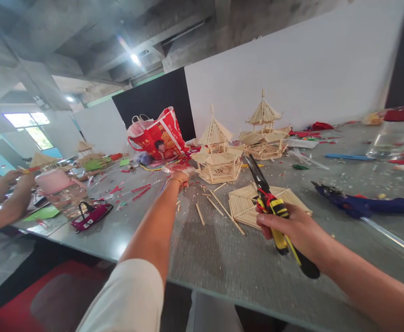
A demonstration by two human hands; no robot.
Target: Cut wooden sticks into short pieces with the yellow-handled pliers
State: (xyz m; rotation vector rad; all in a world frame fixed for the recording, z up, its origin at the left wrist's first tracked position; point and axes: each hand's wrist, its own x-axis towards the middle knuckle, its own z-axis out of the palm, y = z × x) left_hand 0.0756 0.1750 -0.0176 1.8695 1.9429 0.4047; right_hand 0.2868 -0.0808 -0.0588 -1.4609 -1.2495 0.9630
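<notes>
Long-nose pliers [278, 208], grasped in the right hand [296, 226] near the front edge of the table [222, 272], should be steered clear of the nearer stick pagoda [219, 161]; the left hand's [180, 177] grasp I cannot tell.

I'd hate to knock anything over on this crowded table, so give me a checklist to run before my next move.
1. Pliers held by the handles in the right hand: ok.
2. Left hand gripping something: cannot tell; its fingers are partly hidden.
3. Nearer wooden pavilion standing upright: ok.
4. Space in front of it free of loose sticks: not ok; several lie scattered.
5. Blue glue gun apart from the right hand: ok.
6. Glue gun cool: cannot tell.
</notes>
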